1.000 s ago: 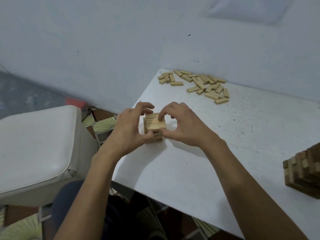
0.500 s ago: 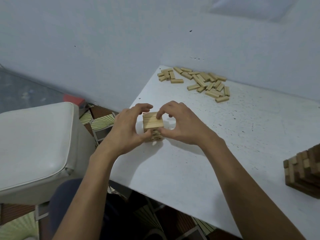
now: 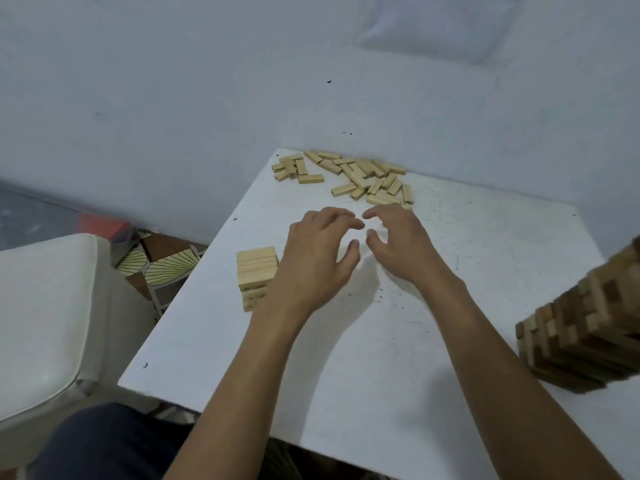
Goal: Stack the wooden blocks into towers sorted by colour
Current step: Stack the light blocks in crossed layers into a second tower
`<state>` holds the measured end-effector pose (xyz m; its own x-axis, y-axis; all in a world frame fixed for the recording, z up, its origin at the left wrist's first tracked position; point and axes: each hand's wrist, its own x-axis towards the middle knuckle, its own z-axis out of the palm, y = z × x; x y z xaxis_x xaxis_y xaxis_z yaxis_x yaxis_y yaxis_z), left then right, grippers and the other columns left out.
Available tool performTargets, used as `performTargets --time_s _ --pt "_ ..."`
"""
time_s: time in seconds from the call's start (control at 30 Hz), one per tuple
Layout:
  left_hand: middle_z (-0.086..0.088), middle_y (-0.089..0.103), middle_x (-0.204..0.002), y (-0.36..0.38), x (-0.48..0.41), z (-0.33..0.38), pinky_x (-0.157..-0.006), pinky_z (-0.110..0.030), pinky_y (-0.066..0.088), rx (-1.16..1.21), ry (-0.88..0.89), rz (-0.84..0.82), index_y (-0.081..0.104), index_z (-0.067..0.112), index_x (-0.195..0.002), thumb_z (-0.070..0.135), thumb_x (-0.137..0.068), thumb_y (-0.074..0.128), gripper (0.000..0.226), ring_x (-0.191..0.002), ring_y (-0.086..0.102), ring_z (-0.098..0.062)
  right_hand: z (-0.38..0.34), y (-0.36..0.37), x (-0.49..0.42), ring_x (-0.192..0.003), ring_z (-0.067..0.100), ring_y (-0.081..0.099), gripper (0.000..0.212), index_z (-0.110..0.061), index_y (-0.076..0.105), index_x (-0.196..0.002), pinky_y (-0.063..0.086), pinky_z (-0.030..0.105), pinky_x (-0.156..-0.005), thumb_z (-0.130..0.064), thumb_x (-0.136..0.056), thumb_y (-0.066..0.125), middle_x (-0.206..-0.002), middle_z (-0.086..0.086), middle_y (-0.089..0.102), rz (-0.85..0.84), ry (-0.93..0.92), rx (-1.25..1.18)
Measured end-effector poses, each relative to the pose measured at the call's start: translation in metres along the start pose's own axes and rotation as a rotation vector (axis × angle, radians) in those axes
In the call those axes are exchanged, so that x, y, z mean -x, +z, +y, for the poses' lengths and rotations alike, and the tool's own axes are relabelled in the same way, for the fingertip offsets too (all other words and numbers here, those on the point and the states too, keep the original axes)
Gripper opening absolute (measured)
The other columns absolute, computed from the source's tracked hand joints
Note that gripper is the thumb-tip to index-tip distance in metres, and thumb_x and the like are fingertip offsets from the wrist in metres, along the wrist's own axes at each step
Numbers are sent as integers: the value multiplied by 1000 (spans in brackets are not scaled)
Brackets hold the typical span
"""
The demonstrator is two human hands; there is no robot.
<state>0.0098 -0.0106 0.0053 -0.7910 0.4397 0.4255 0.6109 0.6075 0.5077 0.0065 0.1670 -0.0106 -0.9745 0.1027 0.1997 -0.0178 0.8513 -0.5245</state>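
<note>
A small pale tower point(image 3: 257, 271) of light, unstained wooden blocks stands near the left edge of the white, speckled surface point(image 3: 346, 368). Its top layer shows three long blocks lying side by side, and the layers beneath turn crosswise, with dark gaps between the block ends. Just to its right the left hand point(image 3: 317, 258) hovers palm down, holding nothing, its fingers spread and loosely bent. The wrist overlaps the tower's right side in this view, and whether they touch cannot be told. The right hand point(image 3: 398, 244) is beside it, also holding nothing, with relaxed, curved fingers whose tips nearly meet those of the left. Beyond both hands, in the far corner of the surface against the wall point(image 3: 207, 98), loose pale blocks point(image 3: 353, 176) of the same light wood lie scattered flat at all angles, some overlapping. At the right edge a tall tower point(image 3: 588, 327) of mixed dark brown and pale blocks runs out of frame. A white padded seat point(image 3: 41, 306) sits left of the surface, above a patterned floor point(image 3: 162, 261).
</note>
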Motion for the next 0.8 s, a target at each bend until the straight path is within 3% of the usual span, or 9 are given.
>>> performTargets --time_s 0.1,0.23,0.43,0.63,0.8 --pt "0 60 -128 32 -32 8 -95 -41 43 -2 -21 -89 63 19 -123 22 -95 53 29 -116 53 -24 26 -4 -11 -123 28 47 42 -15 56 -135 45 40 -100 -6 -95 49 -141 4 52 61 97 80" --pt "-4 53 -138 75 -69 -4 -96 -44 44 -43 -93 -189 56 16 -133 22 -95 51 38 -123 50 -27 51 -2 -26 -117 36 43 54 -13 50 -140 45 47 -95 5 -90 42 -148 4 46 42 133 199" --pt "-5 35 -152 115 -92 -18 -101 -43 35 -172 -144 -202 42 18 -144 30 -94 52 53 -132 38 -30 70 1 -47 -120 37 41 57 -26 42 -148 40 45 -95 -5 -95 43 -155 1 37 11 143 304" --pt "-9 40 -148 126 -98 -21 -101 -42 31 -147 -149 -178 47 15 -140 30 -92 51 51 -131 35 -31 75 4 -52 -113 33 44 35 -21 61 -131 43 47 -93 -20 -97 54 -132 5 54 72 119 197" --pt "-11 46 -136 125 -106 -24 -98 -42 34 -124 -147 -170 54 14 -132 32 -93 55 42 -125 40 -31 72 4 -52 -110 33 45 32 -14 62 -124 44 47 -91 -24 -94 61 -129 1 59 75 100 136"
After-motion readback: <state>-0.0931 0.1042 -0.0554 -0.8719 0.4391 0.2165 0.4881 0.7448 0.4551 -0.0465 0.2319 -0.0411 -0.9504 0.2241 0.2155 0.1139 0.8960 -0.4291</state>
